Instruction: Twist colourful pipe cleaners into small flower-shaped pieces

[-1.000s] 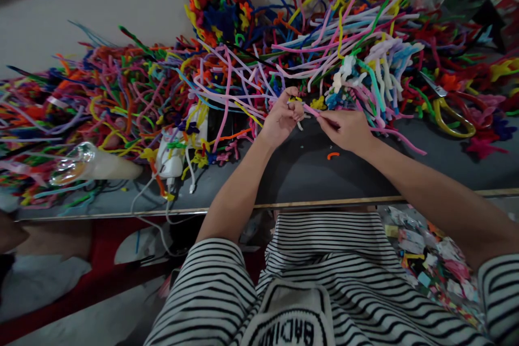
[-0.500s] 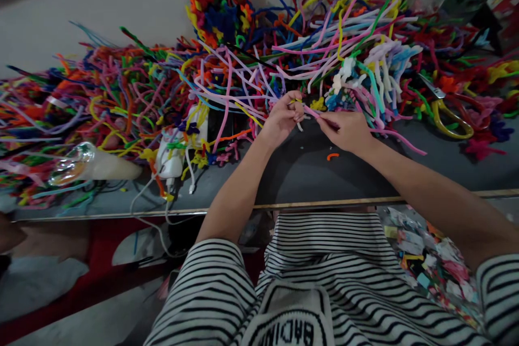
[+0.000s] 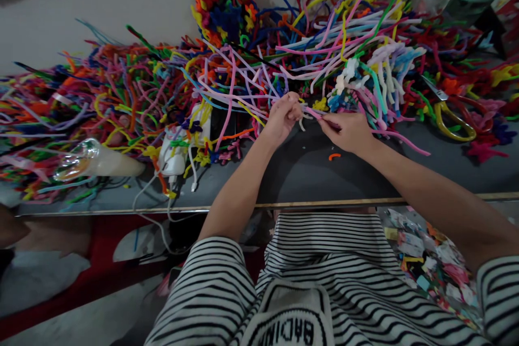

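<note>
My left hand (image 3: 285,118) is closed, its fingers curled around one end of a pink pipe cleaner (image 3: 312,113). A short white strand (image 3: 302,125) hangs just below those fingertips. A little to the right, my right hand (image 3: 349,132) pinches the same pipe cleaner between thumb and fingers. A pink length (image 3: 405,140) runs out from behind the right hand across the dark table; it looks like the same strand, though the hand hides the join. Beyond both hands lies a small yellow fuzzy piece (image 3: 320,104), beside a bunch of pastel pipe-cleaner flowers (image 3: 379,73).
A heap of coloured pipe cleaners (image 3: 133,86) fills the table's back. Yellow-handled scissors (image 3: 454,124) lie right. A white charger (image 3: 172,159) with cables and a plastic cup (image 3: 117,162) are left. An orange scrap (image 3: 334,156) lies in front. Another person's arm (image 3: 12,227) shows at far left.
The view has shifted slightly. My left fingers have curled further in, and the yellow bit at their tips no longer shows. My right hand keeps its pinch on the pink pipe cleaner.
</note>
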The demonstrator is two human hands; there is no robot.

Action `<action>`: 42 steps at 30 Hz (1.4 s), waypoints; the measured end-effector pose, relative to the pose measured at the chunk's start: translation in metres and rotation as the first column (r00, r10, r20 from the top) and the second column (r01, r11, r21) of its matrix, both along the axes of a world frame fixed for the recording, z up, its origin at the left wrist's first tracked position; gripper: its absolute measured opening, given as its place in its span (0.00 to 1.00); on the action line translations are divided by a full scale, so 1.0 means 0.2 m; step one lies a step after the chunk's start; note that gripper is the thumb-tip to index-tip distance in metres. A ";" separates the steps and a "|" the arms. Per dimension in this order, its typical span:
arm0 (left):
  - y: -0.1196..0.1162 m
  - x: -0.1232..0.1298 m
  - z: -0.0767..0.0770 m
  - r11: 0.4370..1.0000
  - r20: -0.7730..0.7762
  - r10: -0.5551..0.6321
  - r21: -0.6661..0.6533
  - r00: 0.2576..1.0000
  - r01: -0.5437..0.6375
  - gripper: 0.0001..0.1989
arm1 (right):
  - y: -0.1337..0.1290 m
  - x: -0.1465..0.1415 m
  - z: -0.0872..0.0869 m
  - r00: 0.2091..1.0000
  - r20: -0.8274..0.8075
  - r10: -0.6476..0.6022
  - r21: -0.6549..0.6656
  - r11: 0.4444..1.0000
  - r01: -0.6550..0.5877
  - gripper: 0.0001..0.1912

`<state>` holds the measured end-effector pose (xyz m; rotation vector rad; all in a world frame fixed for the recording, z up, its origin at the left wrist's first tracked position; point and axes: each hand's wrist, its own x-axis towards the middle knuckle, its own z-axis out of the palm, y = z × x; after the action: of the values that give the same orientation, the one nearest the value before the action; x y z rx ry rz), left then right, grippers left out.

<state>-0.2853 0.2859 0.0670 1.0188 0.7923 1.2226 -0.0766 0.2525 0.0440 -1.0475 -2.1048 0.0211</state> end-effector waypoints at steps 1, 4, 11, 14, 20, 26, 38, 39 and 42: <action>0.00 0.00 0.00 1.000 0.004 0.001 -0.012 1.000 -0.001 0.15 | 0.00 0.00 0.00 1.000 0.001 0.003 -0.003 1.000 -0.003 0.19; 0.01 0.01 0.01 1.000 0.021 -0.005 -0.021 1.000 0.005 0.16 | 0.00 0.00 0.00 1.000 0.000 0.011 -0.017 1.000 -0.011 0.19; 0.00 0.01 -0.01 0.997 -0.067 -0.046 0.051 0.997 0.050 0.08 | -0.01 0.00 0.02 0.996 -0.071 -0.060 0.004 0.998 0.061 0.19; 0.01 0.00 -0.03 0.997 -0.110 -0.048 0.056 0.993 0.054 0.13 | -0.01 0.00 0.02 0.995 -0.084 -0.047 0.036 0.998 0.050 0.18; 0.01 -0.02 -0.07 0.978 -0.144 -0.177 0.087 0.973 0.191 0.20 | 0.00 0.01 0.01 0.999 -0.041 -0.003 -0.016 1.000 0.002 0.16; 0.00 -0.03 -0.05 0.942 -0.224 -0.291 0.100 0.930 0.319 0.24 | 0.01 0.02 0.01 0.997 -0.072 0.008 -0.034 0.999 -0.010 0.17; -0.03 0.01 -0.05 0.947 -0.411 -0.171 0.181 0.895 0.264 0.24 | 0.00 0.01 0.04 0.967 -0.250 -0.041 -0.154 0.988 0.002 0.22; -0.02 0.01 -0.06 0.943 -0.404 -0.183 0.185 0.896 0.276 0.24 | 0.00 0.01 0.04 0.963 -0.267 -0.048 -0.172 0.985 0.001 0.23; -0.01 0.00 -0.07 0.937 -0.356 -0.210 0.191 0.910 0.291 0.23 | -0.01 0.01 0.05 0.954 -0.293 -0.058 -0.201 0.980 -0.002 0.26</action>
<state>-0.2859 0.2836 0.0530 1.5076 0.7489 0.9481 -0.0752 0.2508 0.0546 -1.1149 -1.8396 0.3620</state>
